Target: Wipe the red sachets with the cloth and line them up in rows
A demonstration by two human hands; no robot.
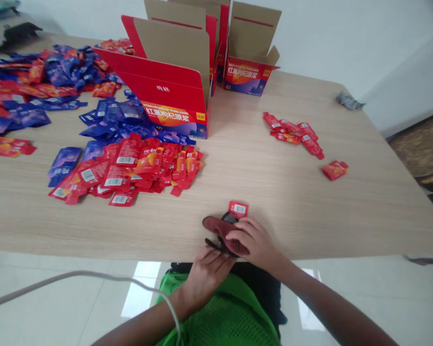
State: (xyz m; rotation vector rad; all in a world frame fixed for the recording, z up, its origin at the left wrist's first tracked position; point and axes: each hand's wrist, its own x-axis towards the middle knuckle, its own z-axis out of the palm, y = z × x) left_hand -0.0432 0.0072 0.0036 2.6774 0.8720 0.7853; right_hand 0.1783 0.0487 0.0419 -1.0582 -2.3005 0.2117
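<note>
At the table's front edge, both hands work close together on a dark maroon cloth [216,226] folded around a black-rimmed item that looks like a pair of glasses [230,217]. One greyish lens-like part shows behind the cloth, and a thin black piece sticks out on its left. My left hand [211,269] grips it from below, its fingertips partly hidden. Curled over the right side of the cloth, my right hand [256,242] pinches it. Just beyond the fingers lies a small red sachet [238,209] with a white barcode label.
Red sachets [126,168] and blue sachets [115,115] are heaped left of centre, with a larger mixed pile [39,86] behind. Open red cartons [176,105] stand at the back. Several red sachets [292,132] lie at right, near a grey scrap [349,101]. A cable [94,274] crosses the lower left.
</note>
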